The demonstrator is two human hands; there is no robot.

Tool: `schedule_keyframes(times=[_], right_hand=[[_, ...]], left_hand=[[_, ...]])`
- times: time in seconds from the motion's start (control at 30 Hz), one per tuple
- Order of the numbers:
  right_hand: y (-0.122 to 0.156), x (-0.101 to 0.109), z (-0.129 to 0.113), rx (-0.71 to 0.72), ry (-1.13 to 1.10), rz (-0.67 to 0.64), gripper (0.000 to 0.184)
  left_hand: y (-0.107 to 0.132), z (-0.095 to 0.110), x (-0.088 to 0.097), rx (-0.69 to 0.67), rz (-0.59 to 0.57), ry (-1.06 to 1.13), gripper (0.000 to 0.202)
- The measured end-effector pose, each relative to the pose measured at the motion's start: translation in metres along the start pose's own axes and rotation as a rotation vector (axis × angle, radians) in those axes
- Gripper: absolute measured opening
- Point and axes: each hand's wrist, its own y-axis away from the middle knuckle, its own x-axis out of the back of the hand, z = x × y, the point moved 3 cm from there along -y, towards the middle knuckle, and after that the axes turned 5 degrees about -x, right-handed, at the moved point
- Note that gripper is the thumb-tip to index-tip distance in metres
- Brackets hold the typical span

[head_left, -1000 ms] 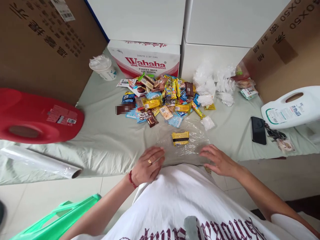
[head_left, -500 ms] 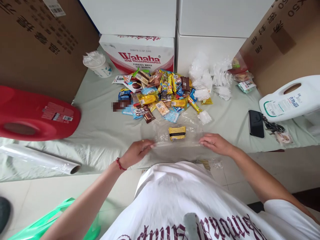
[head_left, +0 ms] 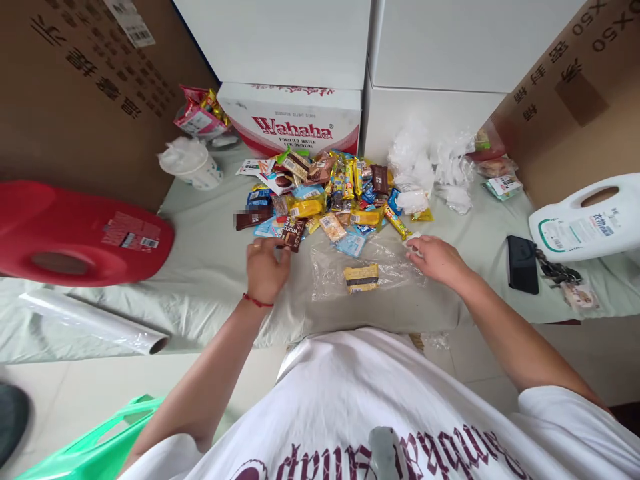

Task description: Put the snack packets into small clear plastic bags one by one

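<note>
My left hand (head_left: 267,270) reaches over the table, its fingers apart and their tips at the lower edge of a brown cocoa snack packet (head_left: 291,235). My right hand (head_left: 437,259) has its fingertips closed on a small crumpled piece of white plastic (head_left: 413,237), partly hidden by the fingers. Between the hands lies a sheet of clear plastic film (head_left: 327,277), with a yellow snack packet (head_left: 361,277) with a dark band on top of it. Just beyond is a heap of wrapped snacks (head_left: 340,193) in mixed colours.
White crumpled plastic (head_left: 413,163) lies beside the heap. A Wahaha box (head_left: 295,120) stands behind it. A red jug (head_left: 90,233), a film roll (head_left: 95,320) and a paper cup (head_left: 193,167) are left; a white jug (head_left: 595,217) and a phone (head_left: 523,265) are right.
Both hands have let go of the clear film's near edge. My left hand moved forward and left to the cocoa packet; my right moved forward to the white plastic piece. The view shifted slightly.
</note>
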Motion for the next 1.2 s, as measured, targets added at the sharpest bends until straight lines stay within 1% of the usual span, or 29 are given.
schedule_keyframes(times=[0.03,0.1,0.13,0.17,0.2,0.23,0.27,0.3,0.37,0.4,0.43,0.5,0.53,0.63,0.7,0.77,0.83,0.9,0.97,1.03,1.1,1.13,1.2], right_hand=[[-0.004,0.009,-0.005,0.018,0.026,0.063,0.034],[-0.017,0.021,-0.019,0.095,0.035,0.139,0.035],[-0.025,0.022,-0.028,0.146,0.028,0.137,0.036],[-0.035,0.02,-0.037,0.197,0.02,0.113,0.036],[-0.044,0.015,-0.046,0.236,0.016,0.078,0.037],[-0.054,0.009,-0.054,0.258,0.017,0.044,0.039],[-0.062,0.002,-0.062,0.265,0.024,0.015,0.042],[-0.07,-0.005,-0.068,0.262,0.037,-0.009,0.045],[-0.081,-0.018,-0.076,0.242,0.064,-0.051,0.047],[-0.085,-0.022,-0.079,0.239,0.063,-0.077,0.042],[-0.088,-0.025,-0.08,0.246,0.047,-0.108,0.034],[-0.09,-0.026,-0.08,0.299,-0.029,-0.154,0.018],[-0.088,-0.024,-0.08,0.343,-0.078,-0.153,0.015],[-0.075,-0.008,-0.077,0.498,-0.218,-0.046,0.013],[-0.056,0.001,-0.076,0.593,-0.298,0.02,0.013],[-0.033,0.003,-0.076,0.665,-0.329,0.038,0.016],[-0.01,-0.004,-0.077,0.715,-0.297,0.03,0.02],[0.009,-0.02,-0.078,0.766,-0.247,0.032,0.024],[0.02,-0.038,-0.076,0.795,-0.219,0.049,0.032],[0.025,-0.055,-0.073,0.796,-0.2,0.053,0.041],[0.026,-0.065,-0.071,0.769,-0.179,0.011,0.049],[0.025,-0.068,-0.071,0.753,-0.167,-0.022,0.054],[0.024,-0.068,-0.073,0.713,-0.146,-0.091,0.06]], left_hand=[[0.005,0.006,0.013,-0.013,0.119,-0.036,0.015],[0.019,0.028,0.034,-0.095,0.338,-0.065,0.014],[0.028,0.043,0.039,-0.17,0.387,-0.032,0.014],[0.037,0.06,0.039,-0.272,0.36,0.033,0.016],[0.046,0.078,0.033,-0.401,0.258,0.107,0.019],[0.054,0.095,0.024,-0.522,0.121,0.165,0.023],[0.062,0.11,0.012,-0.611,-0.013,0.18,0.026],[0.067,0.121,-0.001,-0.643,-0.121,0.15,0.027],[0.072,0.132,-0.027,-0.609,-0.269,0.028,0.028],[0.071,0.132,-0.038,-0.572,-0.317,-0.038,0.028],[0.07,0.131,-0.047,-0.542,-0.356,-0.089,0.028],[0.068,0.127,-0.057,-0.513,-0.421,-0.144,0.03],[0.067,0.125,-0.06,-0.507,-0.448,-0.155,0.031],[0.068,0.122,-0.063,-0.494,-0.515,-0.163,0.035],[0.071,0.122,-0.063,-0.478,-0.532,-0.162,0.036],[0.073,0.123,-0.064,-0.463,-0.52,-0.139,0.036],[0.075,0.122,-0.067,-0.447,-0.488,-0.091,0.034],[0.076,0.119,-0.071,-0.421,-0.451,-0.033,0.03],[0.076,0.112,-0.074,-0.394,-0.421,0.0,0.028],[0.075,0.101,-0.073,-0.365,-0.385,0.1,0.028],[0.074,0.087,-0.067,-0.282,-0.35,0.309,0.029],[0.073,0.079,-0.063,-0.201,-0.335,0.438,0.028],[0.073,0.063,-0.056,0.021,-0.313,0.655,0.025]])
